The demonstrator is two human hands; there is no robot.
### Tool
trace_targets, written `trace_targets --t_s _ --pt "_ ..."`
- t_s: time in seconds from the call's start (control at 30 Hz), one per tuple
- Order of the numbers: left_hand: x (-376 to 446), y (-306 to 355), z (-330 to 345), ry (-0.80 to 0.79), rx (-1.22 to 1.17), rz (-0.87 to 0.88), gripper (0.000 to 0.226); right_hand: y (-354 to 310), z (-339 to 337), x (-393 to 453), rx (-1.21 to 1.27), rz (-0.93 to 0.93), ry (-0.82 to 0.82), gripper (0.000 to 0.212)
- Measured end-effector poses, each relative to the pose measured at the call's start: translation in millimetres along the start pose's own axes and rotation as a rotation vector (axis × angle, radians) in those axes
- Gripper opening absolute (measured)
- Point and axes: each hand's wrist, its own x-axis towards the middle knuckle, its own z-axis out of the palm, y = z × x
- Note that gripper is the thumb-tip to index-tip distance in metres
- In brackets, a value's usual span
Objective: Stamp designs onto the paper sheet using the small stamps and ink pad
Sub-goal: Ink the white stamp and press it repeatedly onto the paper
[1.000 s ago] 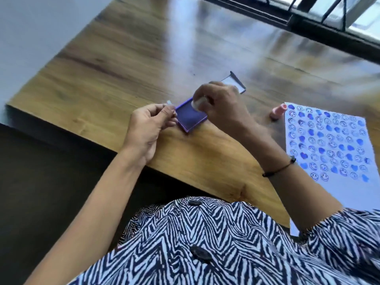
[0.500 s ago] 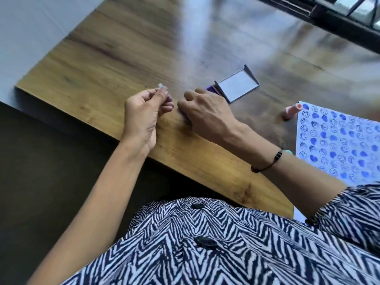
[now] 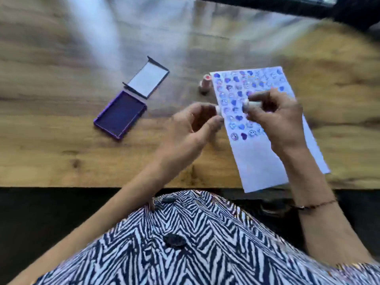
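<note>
Our right hand (image 3: pixel 275 118) pinches a stamp (image 3: pixel 251 105) lying sideways, face pointing left, above the paper (image 3: pixel 263 157). Our left hand (image 3: pixel 197 122) pinches a small white piece (image 3: pixel 218 110). The next blank row lies just below, nearer us.

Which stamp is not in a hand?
The pink stamp lying on the table beside the paper's top-left corner; the two white ones are held.

Both hands have left the ink pad (image 3: pixel 120 114) at 9 o'clock. The right hand (image 3: pixel 275 118) now holds a stamp (image 3: pixel 251 105) over the paper sheet (image 3: pixel 265 161), the left hand (image 3: pixel 195 124) a small white piece (image 3: pixel 218 110) beside it.
</note>
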Motion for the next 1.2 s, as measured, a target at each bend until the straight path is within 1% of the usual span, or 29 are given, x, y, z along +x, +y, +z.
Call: trace_targets --t_s 0.03,0.07,0.1,0.13,0.2,0.3,0.37,0.47,0.63,0.77,0.9,0.97,1.0,1.03,1.07,1.13,1.2 --pt "-0.5 -1.5 17.1 -0.120 0.072 0.019 0.019 14.0 -16.1 -0.6 -0.044 0.059 0.030 0.016" --pt "0.5 0.5 50.5 -0.325 0.119 0.026 0.020 34.0 -49.1 -9.7 -0.099 0.136 0.139 0.014" --pt "-0.7 0.6 76.6 -0.488 0.189 0.059 0.019 49.6 -73.5 -21.1 -0.143 0.186 0.223 0.010" --pt "-2.4 -4.1 81.0 -0.521 0.279 0.135 0.017 57.8 -74.5 -21.9 -0.174 0.192 0.204 0.007" --pt "1.0 -15.1 101.9 -0.614 0.459 0.268 0.018 73.3 -83.4 -25.9 -0.272 0.240 0.197 0.009" --pt "9.1 -31.4 101.5 -0.585 0.704 0.362 0.024 65.5 -67.5 -12.8 -0.375 0.157 0.090 0.011" --pt "13.3 -34.2 98.6 -0.555 0.789 0.401 0.027 57.5 -58.9 -1.6 -0.486 0.053 0.059 0.011" --pt "17.7 -33.5 95.7 -0.514 0.823 0.460 0.028 51.1 -50.3 8.2 -0.632 -0.044 -0.002 0.013" --pt "16.7 -32.8 101.5 -0.552 0.881 0.460 0.028 53.2 -46.2 5.3 -0.843 -0.043 -0.056 0.015" --pt "20.6 -32.5 99.3 -0.582 0.878 0.450 0.027 51.6 -38.2 9.8 -1.070 -0.148 -0.101 0.014" --pt "20.2 -31.4 98.5 -0.601 0.865 0.478 0.025 48.7 -32.1 7.6 -1.148 -0.240 -0.181 0.015" --pt "21.3 -28.9 98.3 -0.612 0.866 0.487 0.025 48.3 -35.4 11.7 -1.115 -0.217 -0.182 0.014" --pt "22.1 -28.6 98.3 -0.612 0.864 0.480 0.026 49.1 -40.4 15.0 -1.052 -0.175 -0.169 0.013" --pt "23.0 -28.6 98.3 -0.610 0.861 0.462 0.028 50.3 -47.2 18.0 -0.927 -0.100 -0.151 0.012" --pt "24.0 -28.4 98.1 -0.606 0.859 0.432 0.029 50.9 -55.2 19.6 -0.739 -0.010 -0.117 0.012" --pt "26.1 -27.3 97.2 -0.587 0.829 0.369 0.030 48.4 -69.1 14.5 -0.298 0.164 0.017 0.011" --pt "27.5 -25.3 94.9 -0.562 0.727 0.303 0.027 44.8 -78.1 0.4 0.041 0.269 0.112 0.015"
